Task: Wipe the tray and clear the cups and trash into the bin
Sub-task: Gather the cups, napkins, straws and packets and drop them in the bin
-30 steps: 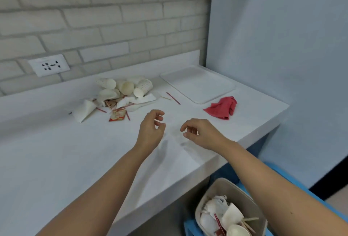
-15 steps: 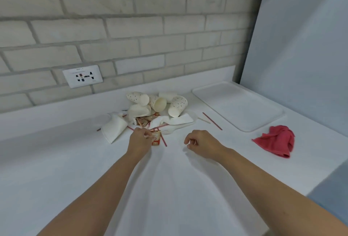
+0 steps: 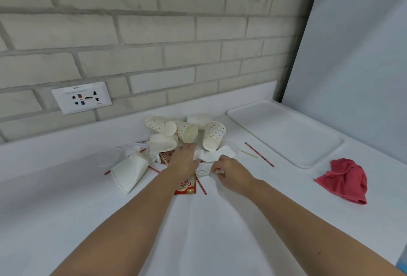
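Observation:
Several dotted paper cups [image 3: 213, 135] lie on their sides in a heap on the white counter, mixed with crumpled napkins [image 3: 217, 155], a flattened white cup [image 3: 130, 172] and red stirrers [image 3: 259, 154]. My left hand [image 3: 184, 161] reaches into the heap with straight fingers, its tips by the rim of a cup [image 3: 187, 131]. A coffee sachet [image 3: 186, 185] lies under that wrist. My right hand [image 3: 229, 173] is just right of it, fingers curled, pinching the handle of a clear plastic fork [image 3: 200, 173]. The white tray [image 3: 284, 132] sits empty at the back right. The bin is out of view.
A red cloth [image 3: 343, 179] lies crumpled on the counter right of the tray's near corner. A clear plastic lid [image 3: 109, 156] rests left of the heap. A wall socket [image 3: 81, 97] is on the brick wall behind. A pale panel stands along the right.
The view has swung from the counter edge and bin up to the heap. Both hands moved forward into it; the left hand opened out over the trash.

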